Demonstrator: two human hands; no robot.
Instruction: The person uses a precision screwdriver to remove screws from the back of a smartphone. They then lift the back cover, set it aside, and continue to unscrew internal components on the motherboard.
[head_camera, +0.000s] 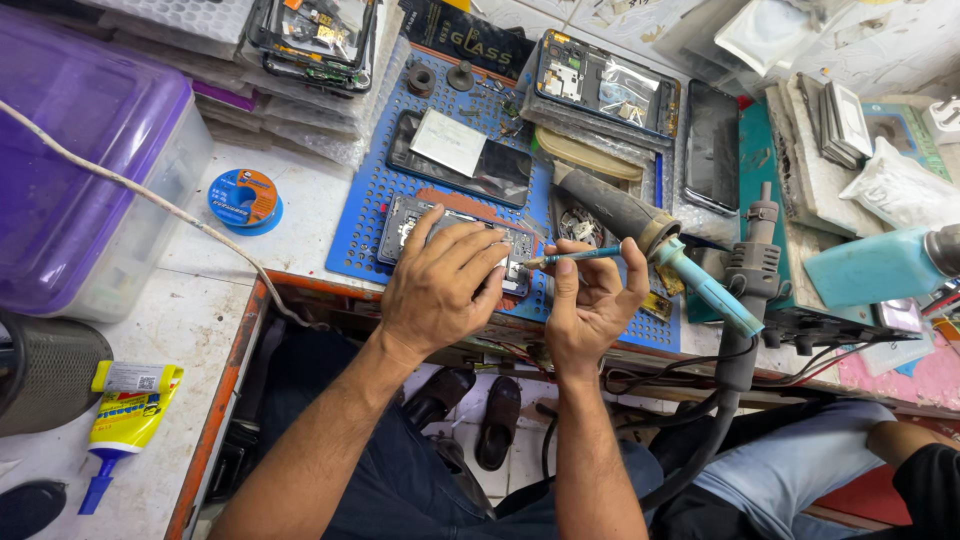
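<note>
My left hand (440, 285) lies palm-down on an opened phone frame (410, 222) at the near edge of a blue perforated work mat (375, 185), fingers spread over it. My right hand (590, 300) pinches a thin teal-handled tool (580, 256), its tip pointing left at the phone frame next to my left fingertips. Most of the phone frame is hidden under my left hand.
A second phone with a white sheet (455, 150) lies further back on the mat. A hot-air gun (640, 225) and a grey nozzle stand (755, 265) sit right of my hands. Left: purple-lidded box (80, 150), solder spool (243, 198), glue tube (125, 415). Another person's legs (800, 460) at right.
</note>
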